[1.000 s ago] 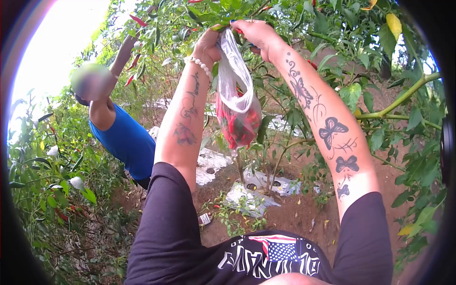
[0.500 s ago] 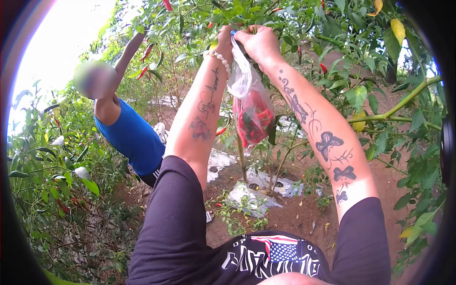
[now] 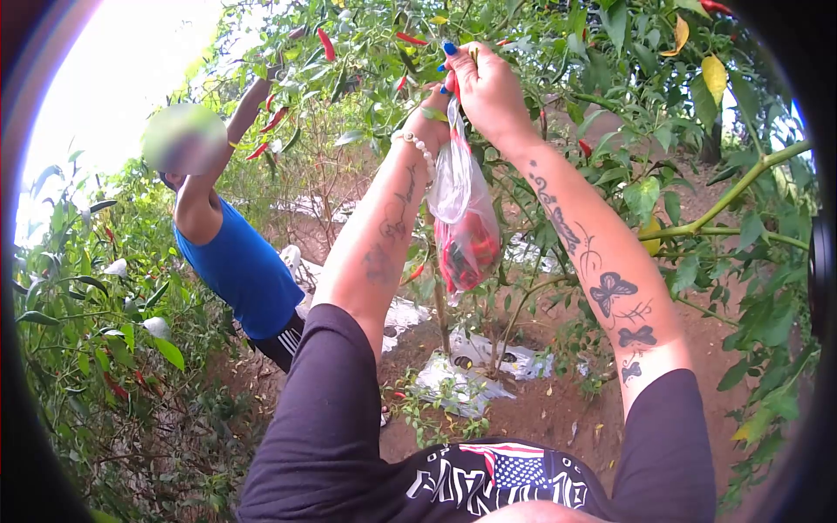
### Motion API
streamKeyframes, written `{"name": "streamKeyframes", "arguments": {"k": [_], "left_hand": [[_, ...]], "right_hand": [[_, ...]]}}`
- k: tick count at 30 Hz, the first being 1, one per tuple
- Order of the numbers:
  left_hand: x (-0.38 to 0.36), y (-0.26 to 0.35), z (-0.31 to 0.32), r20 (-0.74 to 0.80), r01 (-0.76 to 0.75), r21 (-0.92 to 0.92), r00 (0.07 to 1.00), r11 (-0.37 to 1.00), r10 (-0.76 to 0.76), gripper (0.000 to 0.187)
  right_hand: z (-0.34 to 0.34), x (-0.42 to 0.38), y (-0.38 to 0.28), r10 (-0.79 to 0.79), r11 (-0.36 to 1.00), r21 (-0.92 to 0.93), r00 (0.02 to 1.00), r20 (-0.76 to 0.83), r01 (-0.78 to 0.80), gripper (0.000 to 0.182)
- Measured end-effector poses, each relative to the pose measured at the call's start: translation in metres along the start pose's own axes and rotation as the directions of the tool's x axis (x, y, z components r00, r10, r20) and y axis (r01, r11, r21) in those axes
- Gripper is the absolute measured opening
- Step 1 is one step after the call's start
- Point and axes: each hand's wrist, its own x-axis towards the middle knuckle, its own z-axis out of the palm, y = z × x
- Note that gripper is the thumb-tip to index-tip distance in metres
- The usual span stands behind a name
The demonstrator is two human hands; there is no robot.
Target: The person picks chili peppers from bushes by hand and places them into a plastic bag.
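1. Chili plants (image 3: 645, 196) obscure the raised hand of a person in blue (image 3: 240, 270).
2. Plastic bag (image 3: 471, 240) of red chilies hangs beneath the right hand (image 3: 493, 96), fingers pinched together.
3. Left hand (image 3: 429, 122): fingers partly hidden, grip unclear.

Outdoor crop plot, apparently a chili field: leafy plants (image 3: 641, 196) are bearing red peppers (image 3: 326, 44) and green ones; brown soil (image 3: 558, 418) is showing between them, with pale plastic sheeting (image 3: 462, 383) lying at the stems; bright daylight is entering upper left.
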Motion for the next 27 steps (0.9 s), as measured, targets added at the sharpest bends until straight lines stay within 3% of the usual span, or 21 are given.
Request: {"name": "streamKeyframes", "arguments": {"k": [1, 2, 3, 4, 5, 6, 7, 8, 10, 12, 14, 16, 17, 18, 21, 27], "left_hand": [[0.011, -0.004, -0.005, 0.049, 0.024, -0.041, 0.999, 0.999, -0.022, 0.019], [0.023, -0.007, -0.012, 0.098, 0.049, -0.081, 0.994, 0.995, -0.041, 0.019], [0.023, 0.004, -0.026, 0.472, 0.177, -0.131, 0.877, 0.975, -0.096, 0.010], [0.026, 0.000, -0.026, 0.468, 0.178, -0.134, 0.878, 0.975, -0.096, 0.010], [0.028, -0.012, -0.026, 0.223, 0.099, -0.126, 0.972, 0.987, -0.069, 0.013], [0.011, -0.016, -0.012, -0.042, 0.031, -0.095, 0.998, 0.995, -0.036, 0.017], [0.032, -0.023, -0.036, 0.221, 0.198, -0.297, 0.966, 0.934, -0.134, 0.017], [0.057, -0.026, -0.053, 0.214, 0.194, -0.296, 0.968, 0.935, -0.133, 0.017], [0.114, -0.029, -0.093, 0.271, 0.044, -0.190, 0.963, 0.981, 0.009, 0.014], [0.115, -0.046, -0.117, 0.276, -0.012, -0.150, 0.960, 0.989, 0.054, 0.015], [0.108, -0.040, -0.125, 0.300, -0.043, -0.112, 0.951, 0.993, 0.075, 0.016], [0.090, -0.053, -0.127, 0.359, -0.094, -0.067, 0.927, 0.993, 0.112, 0.017], [0.089, -0.056, -0.126, 0.395, -0.122, -0.046, 0.909, 0.991, 0.130, 0.017], [0.099, -0.056, -0.126, 0.428, -0.150, -0.029, 0.892, 0.988, 0.148, 0.018], [0.108, -0.064, -0.120, 0.505, -0.232, 0.003, 0.840, 0.973, 0.198, 0.020], [0.128, -0.078, -0.111, 0.601, -0.379, 0.033, 0.747, 0.925, 0.284, 0.023]], "right_hand": [[0.003, 0.002, 0.002, 0.238, 0.950, 0.203, 0.971, 0.021, -0.237, 0.025], [0.004, 0.003, 0.004, 0.452, 0.806, 0.386, 0.887, 0.089, -0.450, 0.024], [0.001, 0.005, 0.007, 0.613, 0.482, 0.644, 0.754, 0.237, -0.594, 0.022], [0.000, 0.006, 0.006, 0.615, 0.480, 0.642, 0.751, 0.240, -0.598, 0.022], [0.000, 0.003, 0.008, 0.640, 0.321, 0.682, 0.681, 0.355, -0.657, 0.022], [-0.001, -0.001, 0.012, 0.645, 0.147, 0.697, 0.602, 0.470, -0.702, 0.022], [0.001, -0.001, 0.011, 0.654, 0.178, 0.690, 0.608, 0.451, -0.702, 0.023], [0.000, 0.000, 0.012, 0.632, 0.194, 0.681, 0.621, 0.464, -0.706, 0.023], [0.003, 0.007, 0.004, 0.633, 0.181, 0.672, 0.608, 0.479, -0.718, 0.022], [0.004, 0.005, -0.008, 0.620, 0.127, 0.715, 0.617, 0.484, -0.688, 0.020], [0.002, 0.004, 0.002, 0.427, 0.333, 0.586, 0.672, 0.605, -0.739, 0.017], [0.015, -0.006, -0.021, 0.526, 0.550, 0.374, 0.658, 0.539, -0.747, 0.017], [0.035, 0.001, 0.030, 0.222, 0.936, 0.133, 0.838, 0.499, -0.327, 0.018], [0.056, 0.004, 0.029, 0.321, 0.935, -0.228, 0.922, 0.214, -0.273, 0.019], [0.043, 0.015, 0.018, 0.207, 0.897, -0.424, 0.967, 0.149, -0.127, 0.024], [0.036, 0.044, 0.039, 0.156, 0.778, -0.624, 0.985, 0.078, -0.074, 0.020]]}}
